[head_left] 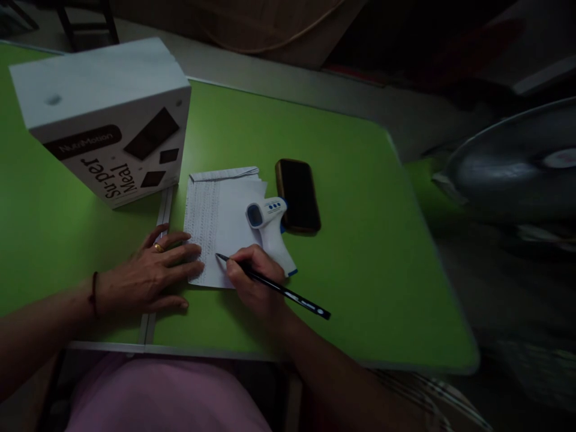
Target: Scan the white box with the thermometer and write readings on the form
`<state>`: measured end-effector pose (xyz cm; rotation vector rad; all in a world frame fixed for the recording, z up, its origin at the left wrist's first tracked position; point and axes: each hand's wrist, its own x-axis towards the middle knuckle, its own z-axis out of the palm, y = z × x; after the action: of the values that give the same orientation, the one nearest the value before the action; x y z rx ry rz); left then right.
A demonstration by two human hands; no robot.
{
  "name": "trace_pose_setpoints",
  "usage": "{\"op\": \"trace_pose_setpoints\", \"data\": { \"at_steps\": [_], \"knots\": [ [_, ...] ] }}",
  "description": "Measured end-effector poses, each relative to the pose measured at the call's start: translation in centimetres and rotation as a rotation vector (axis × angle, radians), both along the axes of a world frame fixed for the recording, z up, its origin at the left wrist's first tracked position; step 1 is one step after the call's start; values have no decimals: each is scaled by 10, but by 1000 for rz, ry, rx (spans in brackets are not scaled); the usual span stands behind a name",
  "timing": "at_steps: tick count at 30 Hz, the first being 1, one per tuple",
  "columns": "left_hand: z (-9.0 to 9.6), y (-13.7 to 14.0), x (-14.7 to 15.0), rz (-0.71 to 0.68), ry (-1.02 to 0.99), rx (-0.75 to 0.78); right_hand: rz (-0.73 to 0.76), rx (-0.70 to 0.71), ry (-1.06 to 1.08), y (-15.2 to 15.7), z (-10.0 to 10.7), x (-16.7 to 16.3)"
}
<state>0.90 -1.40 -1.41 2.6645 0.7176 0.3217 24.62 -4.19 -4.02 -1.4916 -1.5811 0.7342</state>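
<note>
A black pencil point(288, 293) is pinched in my right hand point(256, 279), its tip at or just above a sheet of paper point(234, 207). Small handwriting fills the sheet's left part, and the right part looks blank. My left hand point(157, 270) lies flat with fingers spread, the fingertips on the paper's left edge and the palm on the table. On the paper's right side rests a white and blue infrared thermometer point(272, 231), close above my right hand. A dark smartphone point(299, 195) in a brownish case lies beside the thermometer.
The green folding table point(360, 252) has a metal seam left of the paper. A tall white box point(108, 120) printed "Su-per Meal" stands at the back left. Off the right edge is a large shiny rounded object point(522, 162). A dark stool point(87, 24) stands beyond.
</note>
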Motion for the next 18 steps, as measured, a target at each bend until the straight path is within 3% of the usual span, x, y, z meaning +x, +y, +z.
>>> {"op": "trace_pose_setpoints", "data": {
  "at_steps": [10, 18],
  "knots": [
    [0, 0, -1, -10, -4, -12, 21, 15, -46, 0, 1, 0],
    [1, 0, -1, -25, -46, 13, 140, 376, -313, 11, -7, 12]
  ]
}}
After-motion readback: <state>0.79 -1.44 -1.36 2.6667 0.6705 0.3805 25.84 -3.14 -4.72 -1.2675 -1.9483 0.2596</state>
